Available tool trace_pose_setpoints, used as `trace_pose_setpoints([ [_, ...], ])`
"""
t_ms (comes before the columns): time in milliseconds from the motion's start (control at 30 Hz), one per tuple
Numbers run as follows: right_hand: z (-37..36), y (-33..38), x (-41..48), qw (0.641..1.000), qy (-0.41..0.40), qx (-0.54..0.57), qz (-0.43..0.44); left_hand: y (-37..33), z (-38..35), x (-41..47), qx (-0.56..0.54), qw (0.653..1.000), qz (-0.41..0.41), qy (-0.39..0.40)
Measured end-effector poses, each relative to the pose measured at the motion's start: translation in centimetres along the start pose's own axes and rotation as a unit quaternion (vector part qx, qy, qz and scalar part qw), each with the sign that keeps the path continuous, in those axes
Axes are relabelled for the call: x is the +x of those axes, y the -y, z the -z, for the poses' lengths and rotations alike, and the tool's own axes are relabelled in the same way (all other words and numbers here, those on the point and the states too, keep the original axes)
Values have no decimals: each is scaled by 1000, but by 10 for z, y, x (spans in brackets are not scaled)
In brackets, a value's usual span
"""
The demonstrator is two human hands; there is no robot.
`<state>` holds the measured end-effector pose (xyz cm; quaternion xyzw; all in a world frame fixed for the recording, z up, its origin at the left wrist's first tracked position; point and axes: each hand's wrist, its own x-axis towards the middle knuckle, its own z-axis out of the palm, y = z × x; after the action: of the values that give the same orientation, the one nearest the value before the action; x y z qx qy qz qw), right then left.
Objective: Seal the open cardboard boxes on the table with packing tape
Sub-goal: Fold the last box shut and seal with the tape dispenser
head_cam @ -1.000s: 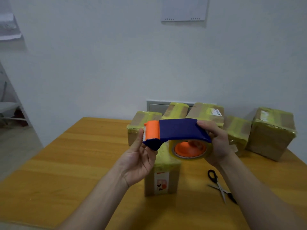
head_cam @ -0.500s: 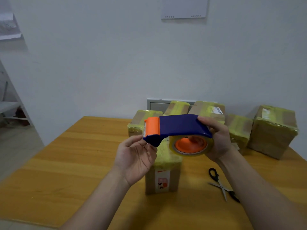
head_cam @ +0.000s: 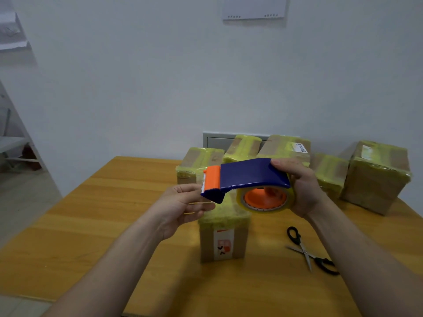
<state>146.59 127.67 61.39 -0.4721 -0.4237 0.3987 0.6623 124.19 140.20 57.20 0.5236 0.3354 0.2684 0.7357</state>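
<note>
**Tape dispenser held in both hands above the front box**

A pale wall rose behind a wooden table [head_cam: 91,225], with a sheet of paper [head_cam: 254,6] pinned high on it and a grey panel [head_cam: 216,140] low against it behind the table's far edge.

The right hand [head_cam: 302,191] gripped the tape dispenser [head_cam: 251,173] at its rear end. The thumb lay on top of the blue cover, and the fingers wrapped round behind the tape roll [head_cam: 283,203] on its orange hub. The dispenser was held in the air, roughly level, with its orange cutter end pointing toward the table's left edge.

The left hand [head_cam: 180,207] sat at that cutter end with its fingers curled, the forefinger and thumb meeting just below the toothed blade. It appeared to pinch the tape end [head_cam: 202,203]. Only two thin yellowish lines across the fingers showed the strip, so the hold was hard to confirm.

Directly beneath the dispenser stood the front box [head_cam: 223,236], upright near the middle of the table. Its top was covered in yellowish tape and a printed label faced the near edge. To its right, toward the near right corner, a pair of black-handled scissors [head_cam: 306,250] lay open on the wood.

Along the far edge, four more taped boxes [head_cam: 201,160] clustered close together. The large box [head_cam: 377,179] stood at the far right corner, just beside them.
</note>
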Motion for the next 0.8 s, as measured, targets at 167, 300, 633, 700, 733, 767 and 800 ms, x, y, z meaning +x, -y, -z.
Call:
trace_pose_setpoints([
  [167, 4, -5, 2, 999, 6, -42, 12, -2, 3, 4, 9, 1000, -5, -27],
  [300, 4, -7, 3, 996, 34, -77, 17, 1, 4, 6, 50, 998, -7, -48],
  [633, 35, 3, 4, 983, 15, -181, -10, 8, 23, -9, 164, 984, -19, -63],
  [700, 37, 5, 5, 978, 21, -209, 0, 9, 18, -12, 186, 980, -33, -62],
  [733, 38, 6, 5, 977, 23, -212, 6, 8, 16, -13, 197, 978, -38, -65],
  [767, 38, 6, 5, 977, 26, -213, 13, 8, 15, -13, 208, 975, -42, -67],
  [800, 38, 7, 5, 976, 30, -216, 19, 7, 14, -14, 221, 972, -46, -69],
])
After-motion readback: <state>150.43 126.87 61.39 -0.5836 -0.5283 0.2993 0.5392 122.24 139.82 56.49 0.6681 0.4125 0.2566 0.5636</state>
